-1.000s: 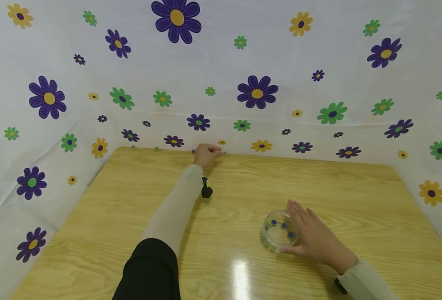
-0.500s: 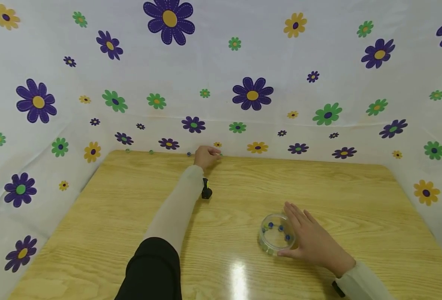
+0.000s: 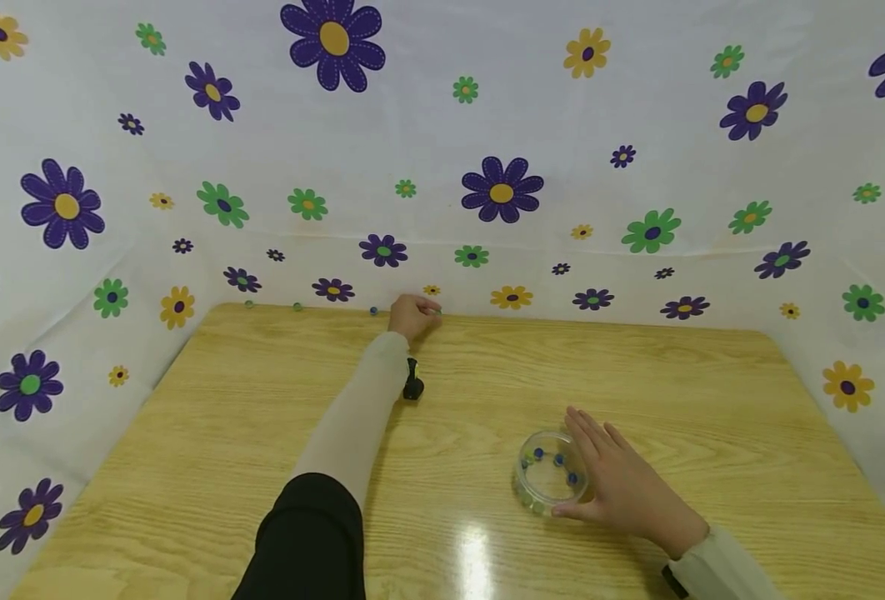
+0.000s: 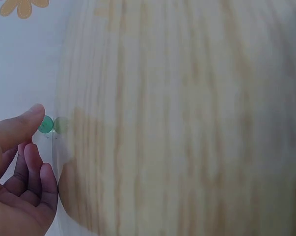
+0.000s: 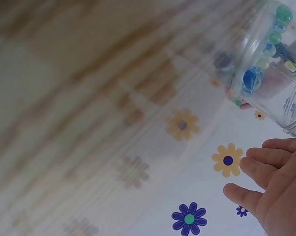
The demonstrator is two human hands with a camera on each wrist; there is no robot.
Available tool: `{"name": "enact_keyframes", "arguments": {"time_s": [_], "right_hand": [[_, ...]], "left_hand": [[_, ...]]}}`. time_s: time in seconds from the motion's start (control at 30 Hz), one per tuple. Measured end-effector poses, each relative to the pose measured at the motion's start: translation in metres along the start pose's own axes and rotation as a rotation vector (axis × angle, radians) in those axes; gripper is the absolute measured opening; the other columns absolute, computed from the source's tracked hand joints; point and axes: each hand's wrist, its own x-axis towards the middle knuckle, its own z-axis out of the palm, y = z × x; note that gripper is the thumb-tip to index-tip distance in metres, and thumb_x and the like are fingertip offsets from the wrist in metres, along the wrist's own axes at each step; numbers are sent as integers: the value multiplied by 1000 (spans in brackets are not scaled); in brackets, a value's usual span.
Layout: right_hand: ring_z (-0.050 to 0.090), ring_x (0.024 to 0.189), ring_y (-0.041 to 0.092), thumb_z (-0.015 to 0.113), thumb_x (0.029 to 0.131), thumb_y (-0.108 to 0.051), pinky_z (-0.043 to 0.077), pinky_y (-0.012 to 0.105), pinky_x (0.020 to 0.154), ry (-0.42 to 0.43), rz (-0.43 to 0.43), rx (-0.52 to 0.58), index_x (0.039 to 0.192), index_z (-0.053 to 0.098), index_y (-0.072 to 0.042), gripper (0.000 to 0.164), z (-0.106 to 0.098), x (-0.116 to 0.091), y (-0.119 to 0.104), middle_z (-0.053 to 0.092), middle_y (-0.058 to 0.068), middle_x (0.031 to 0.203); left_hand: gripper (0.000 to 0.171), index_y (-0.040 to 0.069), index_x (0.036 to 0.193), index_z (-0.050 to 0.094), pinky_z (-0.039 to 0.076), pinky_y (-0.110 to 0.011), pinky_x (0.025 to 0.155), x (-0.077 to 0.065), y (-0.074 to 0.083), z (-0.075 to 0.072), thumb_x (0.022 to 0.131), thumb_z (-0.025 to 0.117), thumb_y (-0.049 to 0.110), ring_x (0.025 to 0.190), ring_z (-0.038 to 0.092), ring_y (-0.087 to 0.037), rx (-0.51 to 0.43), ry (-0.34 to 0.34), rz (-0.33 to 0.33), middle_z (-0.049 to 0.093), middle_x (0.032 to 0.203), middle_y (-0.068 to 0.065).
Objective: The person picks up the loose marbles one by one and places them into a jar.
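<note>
at the table's back edge, the left hand's thumb and fingers pinch a green marble by the flowered cloth; 3 more marbles sit spaced out leftward. the right hand, fingers straight, spreads around a clear jar holding marbles.

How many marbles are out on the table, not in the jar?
4 that I can see, along the back edge of the table: a green marble farthest left, a second green marble, a blue marble, and a last green marble at the left hand, which may hide others.
</note>
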Motion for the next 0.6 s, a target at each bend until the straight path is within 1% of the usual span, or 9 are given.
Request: {"name": "enact_keyframes", "arguments": {"time_s": [0.13,0.33,0.47,0.6], "right_hand": [[32,137,39,63,74,-68,33,57,105,-2,0,-10,144,26,7,109,-1,0,0,28,24,150],[31,137,39,65,73,-66,33,57,105,-6,-1,-14,144,27,7,109,-2,0,-1,28,25,150],[32,137,39,65,73,-66,33,57,105,-5,-4,-18,143,27,8,108,-2,0,-1,28,24,151],[32,137,39,64,73,-67,34,57,105,-7,-4,-16,143,27,8,109,-3,0,-1,27,24,151]], "left_hand": [[18,6,98,74,46,-29,77,1,-1,0,81,74,10,84,57,-20,20,2,-1,67,93,-11],[19,6,100,73,46,-31,79,-1,2,-2,82,73,10,88,57,-22,57,2,-24,67,97,-13],[19,6,100,73,45,-29,76,-1,2,-3,81,73,10,85,56,-20,84,-6,-33,67,95,-12],[18,6,98,74,42,-25,71,2,-1,-3,80,74,10,81,53,-18,126,-14,-25,66,90,-9]]}}
